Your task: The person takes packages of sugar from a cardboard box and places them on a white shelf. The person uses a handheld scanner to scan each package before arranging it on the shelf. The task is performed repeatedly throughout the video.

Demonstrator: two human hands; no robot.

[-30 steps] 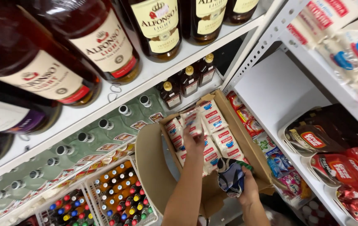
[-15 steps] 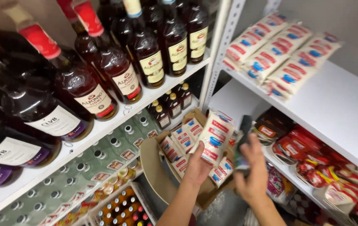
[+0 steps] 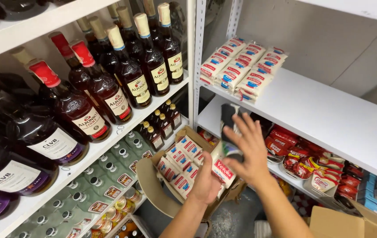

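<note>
While dark liquor bottles point(image 3: 109, 94) fill the shelf at nine o'clock, the left hand point(image 3: 206, 180) closes around a white, red-labelled packet point(image 3: 222, 169) at the open cardboard box point(image 3: 162, 194) of like packets. At three o'clock of it, the right hand point(image 3: 248, 152) spreads its fingers behind a dark cloth point(image 3: 229, 117), below the stacked packets point(image 3: 241, 70) at twelve o'clock.

Glossy dark glass bottles point(image 3: 109, 94) with paper labels fill the upper left. The open box point(image 3: 162, 194) at lower centre is matt brown cardboard, holding shiny plastic-wrapped packets point(image 3: 182, 165). The shelf point(image 3: 329, 114) on the right is smooth white-painted metal.
</note>
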